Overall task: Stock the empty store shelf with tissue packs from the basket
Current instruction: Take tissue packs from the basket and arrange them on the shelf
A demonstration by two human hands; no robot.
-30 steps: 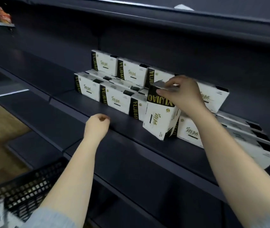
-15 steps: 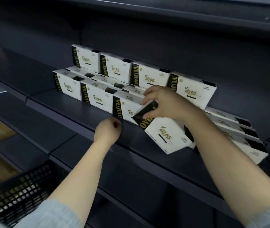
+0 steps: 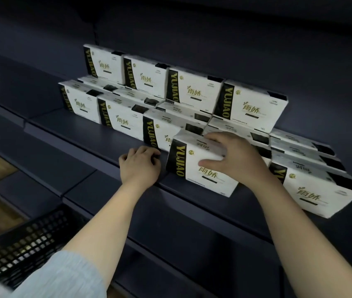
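Now upright in front row: tissue pack (image 3: 200,166), formerly tilted, pinched by right hand (image 3: 233,160); left hand (image 3: 139,166) curled, empty; restocking advanced.

Tissue packs (image 3: 194,91) on shelf (image 3: 80,136)

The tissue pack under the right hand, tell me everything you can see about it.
The tissue pack is a white, soft-looking wrapped block with a black band on its left end lettered YUJIAO in gold, plus gold characters on the front. It stands upright on the dark shelf, front face toward the camera, in the front row, ahead of the neighbouring packs. The right hand grips its top, thumb on the front. The left hand rests curled on the shelf beside it, seemingly not touching.
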